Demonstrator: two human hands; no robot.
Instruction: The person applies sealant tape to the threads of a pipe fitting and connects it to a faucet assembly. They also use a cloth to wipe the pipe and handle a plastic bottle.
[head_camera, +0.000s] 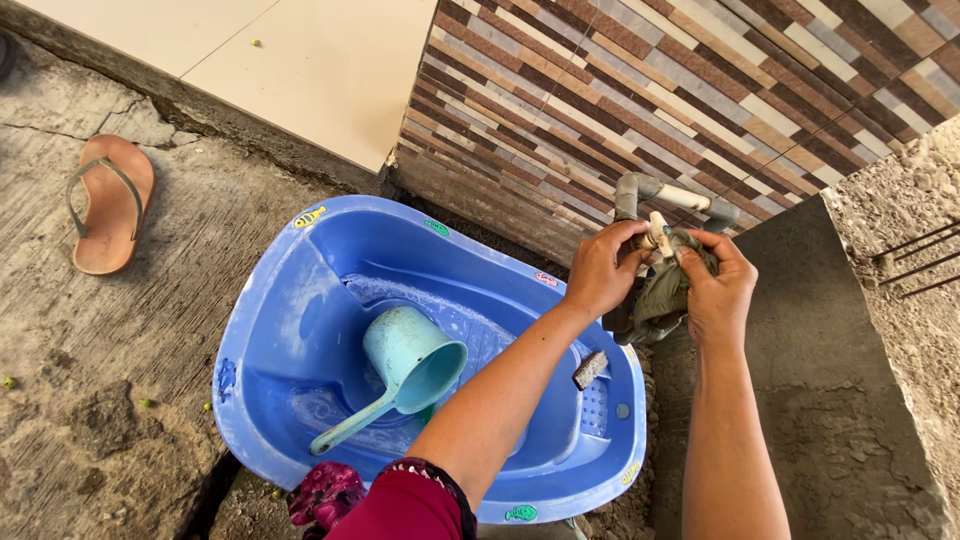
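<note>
Both hands are working at a grey pipe tap (668, 193) on the striped tile wall (640, 90), toward one o'clock: the left hand (600, 268) is curling its fingers around the tap's pale handle (657, 234), while the right hand (715, 285) is pinching a dull green cloth (662, 295) bunched over the spout. At nine o'clock from the hands a blue plastic tub (300, 300) is lying on the rough concrete, holding a teal dipper (410, 365) and a scrub brush (589, 369), and the left forearm is crossing over its rim. A brown sandal (108, 203) is lying well apart at ten o'clock, and a magenta cloth (325, 493) is sitting by the tub's near edge.
</note>
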